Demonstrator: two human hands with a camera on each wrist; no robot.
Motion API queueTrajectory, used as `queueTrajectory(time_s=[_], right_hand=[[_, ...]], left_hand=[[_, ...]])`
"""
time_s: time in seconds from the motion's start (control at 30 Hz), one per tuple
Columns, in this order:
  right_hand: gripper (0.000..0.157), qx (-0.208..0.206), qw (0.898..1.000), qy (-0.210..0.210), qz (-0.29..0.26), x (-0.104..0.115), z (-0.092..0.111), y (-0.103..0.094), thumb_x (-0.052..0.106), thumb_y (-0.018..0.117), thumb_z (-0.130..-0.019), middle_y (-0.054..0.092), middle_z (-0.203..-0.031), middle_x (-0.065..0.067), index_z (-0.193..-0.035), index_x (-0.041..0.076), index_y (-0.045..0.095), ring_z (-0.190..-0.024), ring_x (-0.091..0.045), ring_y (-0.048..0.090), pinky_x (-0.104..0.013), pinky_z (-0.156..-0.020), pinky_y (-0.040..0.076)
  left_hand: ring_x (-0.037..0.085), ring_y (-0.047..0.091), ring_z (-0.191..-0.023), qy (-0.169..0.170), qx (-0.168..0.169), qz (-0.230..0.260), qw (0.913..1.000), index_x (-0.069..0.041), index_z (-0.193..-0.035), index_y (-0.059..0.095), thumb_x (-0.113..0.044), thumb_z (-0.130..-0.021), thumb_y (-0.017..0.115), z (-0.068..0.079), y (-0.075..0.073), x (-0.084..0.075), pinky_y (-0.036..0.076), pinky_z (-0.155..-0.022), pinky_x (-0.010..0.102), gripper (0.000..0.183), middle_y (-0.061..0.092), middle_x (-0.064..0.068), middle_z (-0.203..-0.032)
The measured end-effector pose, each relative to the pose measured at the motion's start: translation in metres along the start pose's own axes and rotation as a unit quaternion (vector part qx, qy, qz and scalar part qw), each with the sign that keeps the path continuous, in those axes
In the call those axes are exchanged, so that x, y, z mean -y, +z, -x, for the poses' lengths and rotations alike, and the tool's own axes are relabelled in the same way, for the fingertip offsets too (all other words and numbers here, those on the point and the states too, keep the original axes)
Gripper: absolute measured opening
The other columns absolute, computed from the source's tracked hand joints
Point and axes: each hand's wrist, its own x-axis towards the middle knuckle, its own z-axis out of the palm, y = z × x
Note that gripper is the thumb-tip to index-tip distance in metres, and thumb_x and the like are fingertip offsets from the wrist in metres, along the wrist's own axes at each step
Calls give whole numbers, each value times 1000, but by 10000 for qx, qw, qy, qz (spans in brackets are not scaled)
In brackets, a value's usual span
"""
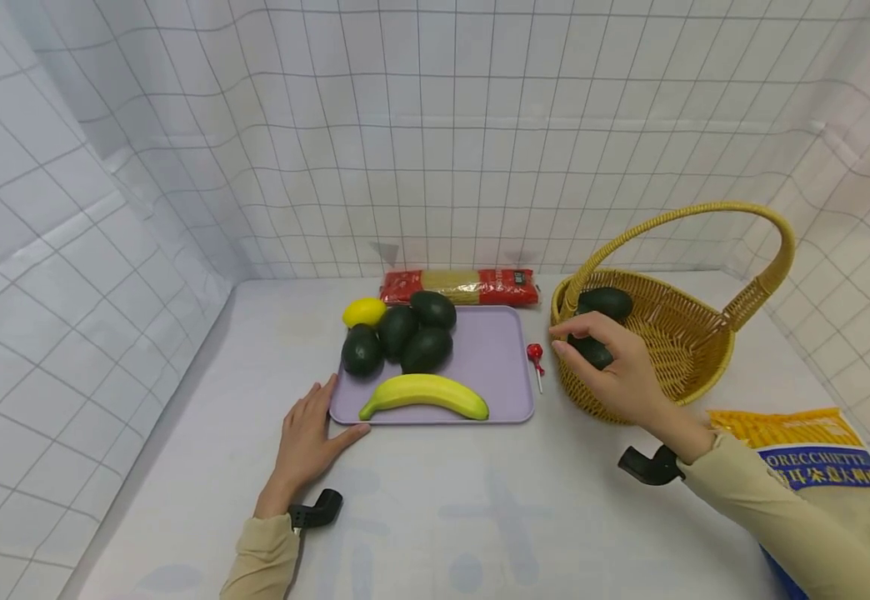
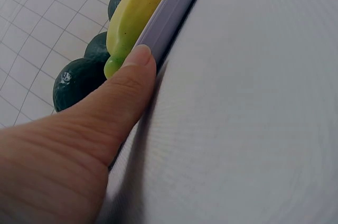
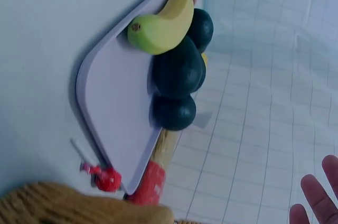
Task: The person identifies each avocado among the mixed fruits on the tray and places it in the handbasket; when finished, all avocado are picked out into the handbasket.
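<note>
My left hand [image 1: 307, 446] rests at the near left corner of a lilac tray [image 1: 491, 350], its thumb [image 2: 132, 71] along the near rim and its fingers at the left side. On the tray lie a banana [image 1: 423, 393], several dark green avocados [image 1: 427, 348] and a yellow lemon [image 1: 364, 312]. Over the left side of a wicker basket [image 1: 675, 354], my right hand [image 1: 618, 367] holds nothing, its thumb and fingertips apart. Two more avocados [image 1: 606, 303] lie in the basket, one partly hidden behind this hand.
A red lollipop [image 1: 536, 354] lies between tray and basket. Behind the tray is a red-ended pack of spaghetti [image 1: 459, 287]. The basket's tall handle [image 1: 693, 208] arches over it. A bag of orecchiette [image 1: 817, 467] lies at the right, partly under the right sleeve.
</note>
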Motion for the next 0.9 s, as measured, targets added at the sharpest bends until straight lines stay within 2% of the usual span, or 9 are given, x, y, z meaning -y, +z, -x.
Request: queueTrajectory(time_s=[0.2, 0.27, 0.43, 0.67, 0.9], right_hand=[[29, 38, 9993, -130, -336, 0, -5, 26, -22, 65, -69, 64, -89, -19, -93, -8, 64, -80, -28, 58, -21, -76, 46], [29, 67, 9991, -87, -409, -7, -3, 37, -21, 67, -69, 65, -89, -19, -94, -6, 65, -80, -27, 58, -22, -74, 45], [28, 280, 9981, 75, -540, -31, 1, 61, -13, 71, -74, 67, -94, -14, -99, 0, 67, -86, -23, 60, -24, -77, 47], [19, 651, 9968, 184, -423, -41, -9, 79, 1, 70, -84, 68, -98, -2, -102, 7, 69, -94, -17, 60, -34, -84, 49], [15, 945, 9941, 503, -163, -51, -23, 93, 11, 68, -87, 69, -97, 0, -101, 7, 69, -92, -17, 60, -35, -80, 49]], left_hand=[[40, 19, -137, 12, -27, -24, 10000, -2, -149, 25, -48, -81, 71, -1, -1, 1, 12, -106, 58, 94, 31, 25, -147], [39, 18, -138, -31, 23, -13, 10000, -3, -149, 24, -48, -81, 70, -1, -1, 2, 11, -107, 57, 94, 30, 24, -148], [39, 18, -138, -27, 41, -2, 10000, -2, -150, 23, -48, -82, 70, -2, 0, 2, 11, -107, 57, 94, 29, 24, -148], [39, 17, -138, -46, 36, 10, 10000, -2, -150, 23, -47, -82, 71, 0, 0, 1, 10, -107, 57, 94, 29, 24, -148], [40, 17, -138, -89, 92, -7, 9999, -3, -150, 23, -49, -82, 70, 0, -1, 0, 10, -107, 57, 95, 28, 24, -149]])
